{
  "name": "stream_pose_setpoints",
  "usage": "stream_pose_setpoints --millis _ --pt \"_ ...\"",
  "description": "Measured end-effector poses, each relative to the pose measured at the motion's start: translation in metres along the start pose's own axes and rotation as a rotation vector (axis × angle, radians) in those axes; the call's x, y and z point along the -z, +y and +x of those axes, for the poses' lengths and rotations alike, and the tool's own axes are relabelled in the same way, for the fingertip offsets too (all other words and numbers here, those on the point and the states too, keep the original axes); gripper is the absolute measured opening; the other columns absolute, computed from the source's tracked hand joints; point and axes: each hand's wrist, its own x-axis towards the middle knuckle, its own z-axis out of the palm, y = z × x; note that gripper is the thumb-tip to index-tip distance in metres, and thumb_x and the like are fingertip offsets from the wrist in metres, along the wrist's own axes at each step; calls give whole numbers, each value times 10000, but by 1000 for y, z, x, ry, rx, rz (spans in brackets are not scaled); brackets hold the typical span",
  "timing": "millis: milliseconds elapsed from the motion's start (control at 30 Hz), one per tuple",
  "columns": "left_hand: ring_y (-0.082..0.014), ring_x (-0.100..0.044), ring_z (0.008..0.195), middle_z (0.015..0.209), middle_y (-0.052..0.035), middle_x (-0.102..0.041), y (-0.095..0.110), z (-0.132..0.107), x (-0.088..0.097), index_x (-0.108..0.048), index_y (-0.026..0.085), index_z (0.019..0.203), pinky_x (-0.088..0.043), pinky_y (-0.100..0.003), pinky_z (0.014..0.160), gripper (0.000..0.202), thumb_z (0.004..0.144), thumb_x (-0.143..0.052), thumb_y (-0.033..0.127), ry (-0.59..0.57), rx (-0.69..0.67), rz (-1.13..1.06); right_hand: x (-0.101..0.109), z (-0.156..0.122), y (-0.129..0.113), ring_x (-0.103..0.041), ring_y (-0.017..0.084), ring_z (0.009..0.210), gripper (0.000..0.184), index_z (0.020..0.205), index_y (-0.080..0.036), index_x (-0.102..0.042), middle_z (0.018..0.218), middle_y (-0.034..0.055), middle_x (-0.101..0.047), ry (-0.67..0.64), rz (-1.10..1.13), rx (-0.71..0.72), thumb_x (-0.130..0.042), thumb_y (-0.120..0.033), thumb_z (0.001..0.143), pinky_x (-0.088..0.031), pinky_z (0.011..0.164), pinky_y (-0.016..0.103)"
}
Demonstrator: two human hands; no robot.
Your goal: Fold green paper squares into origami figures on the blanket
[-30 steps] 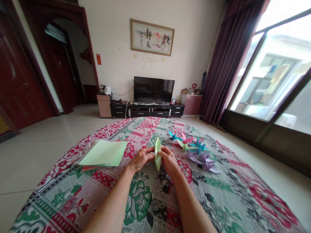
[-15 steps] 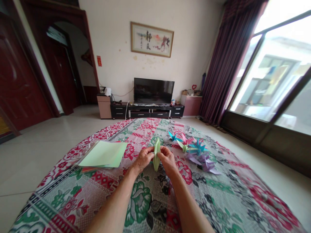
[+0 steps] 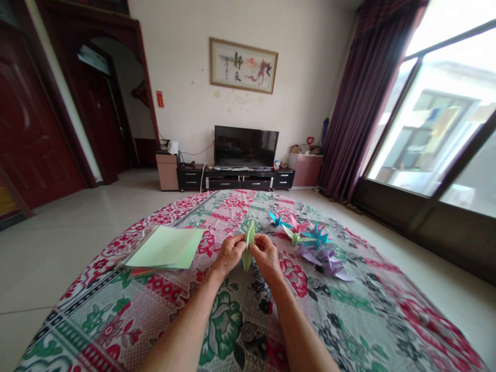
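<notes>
A narrow folded piece of light green paper (image 3: pixel 248 243) stands upright between my two hands, above a round table with a flowered cloth (image 3: pixel 240 320). My left hand (image 3: pixel 229 254) pinches its left side, fingers closed on it. My right hand (image 3: pixel 265 254) pinches its right side in the same way. The two hands nearly touch. A stack of square paper sheets (image 3: pixel 165 248), light green on top, lies flat to the left of my hands. To the right lies a cluster of finished folded paper figures (image 3: pixel 310 242) in blue, pink, green and purple.
The table's far edge faces a tiled floor (image 3: pixel 58 243). Beyond it stand a low black TV stand with a television (image 3: pixel 246 146). A dark wooden door (image 3: pixel 34 134) is at the left. A large window with a purple curtain (image 3: pixel 360 98) fills the right.
My hands have drawn closer together on the green paper, which now leans a little more to the left at its lower tip. Stack and finished figures have not moved.
</notes>
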Motion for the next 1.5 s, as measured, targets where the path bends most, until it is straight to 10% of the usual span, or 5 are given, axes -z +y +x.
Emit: stream_pose_setpoints --millis 633,1500 --pt "-176 -620 747 826 -53 -684 0 4 3 -636 141 1026 -460 -234 662 369 707 -613 326 94 -4 -75 -2 -5 -9 -594 160 745 340 874 -197 -604 814 14 -656 -115 166 -91 -745 -341 601 -464 660 265" --pt "-140 -563 658 770 -37 -668 13 -4 4 -671 135 997 -427 -234 610 417 685 -651 411 -117 86 -278 5 -5 -11 -563 124 565 309 843 -187 -634 666 -9 -618 -113 251 -227 -689 -439 675 -445 547 239"
